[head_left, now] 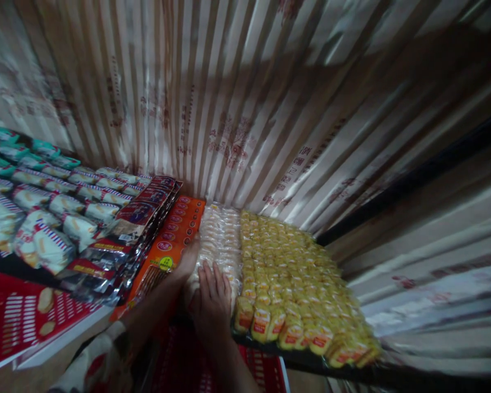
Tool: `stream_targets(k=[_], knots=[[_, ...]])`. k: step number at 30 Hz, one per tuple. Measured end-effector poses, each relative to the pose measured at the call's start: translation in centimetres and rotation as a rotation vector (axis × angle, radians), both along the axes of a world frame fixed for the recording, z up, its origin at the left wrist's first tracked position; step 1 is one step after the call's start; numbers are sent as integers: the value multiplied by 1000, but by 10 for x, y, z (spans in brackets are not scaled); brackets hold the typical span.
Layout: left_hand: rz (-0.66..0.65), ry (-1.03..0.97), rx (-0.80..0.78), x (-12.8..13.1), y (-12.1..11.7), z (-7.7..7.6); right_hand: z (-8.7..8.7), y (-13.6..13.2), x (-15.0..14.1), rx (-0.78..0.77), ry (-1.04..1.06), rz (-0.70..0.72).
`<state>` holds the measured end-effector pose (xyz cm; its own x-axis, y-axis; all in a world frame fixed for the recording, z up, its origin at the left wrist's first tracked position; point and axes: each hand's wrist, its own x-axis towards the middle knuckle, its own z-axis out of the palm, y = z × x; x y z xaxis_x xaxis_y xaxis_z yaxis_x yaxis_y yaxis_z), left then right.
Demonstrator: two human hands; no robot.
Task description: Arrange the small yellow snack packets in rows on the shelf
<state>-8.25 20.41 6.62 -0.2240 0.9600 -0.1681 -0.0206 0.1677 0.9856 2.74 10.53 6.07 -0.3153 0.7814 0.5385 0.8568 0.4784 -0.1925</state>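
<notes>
My right hand point(213, 297) lies on the near part of a row of white, clear-wrapped packs point(219, 229), its fingers stretched out and a little apart. At the left edge of the same row is my left hand point(190, 259), blurred and dim; its fingers cannot be made out. What the white packs contain is unclear. Right beside them are many small yellow packets point(288, 262) in close rows, with red and white labels on the nearest ones. Orange printed packs point(180, 224) lie just left of my left hand.
Dark glossy packs point(143, 210) lie farther left, then clear bags with striped tops point(65, 204) and green packets point(33, 153). Below the shelf are red baskets point(16, 322). A printed, pleated sheet point(233, 109) hangs behind, and a dark bar point(413, 174) slants at right.
</notes>
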Motion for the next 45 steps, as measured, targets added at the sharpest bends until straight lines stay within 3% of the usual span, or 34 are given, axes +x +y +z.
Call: stream_targets(k=[8,17,23,30,38,45], knots=[[-1,143,68,8,1,6,-4,2,0,-17,-41,-20],[43,434,136,-20,-26,17,0,3,1,-5,-128,-9],[28,519,166,-24,-64,19,1,-3,2,37,-176,-22],[58,500,253,-31,-113,7,-4,-23,-3,105,-171,-13],[-171,460,268,-60,-180,15,-15,-85,-32,126,36,-7],[-352,444,303,-101,-239,27,-15,-136,-78,87,146,-35]])
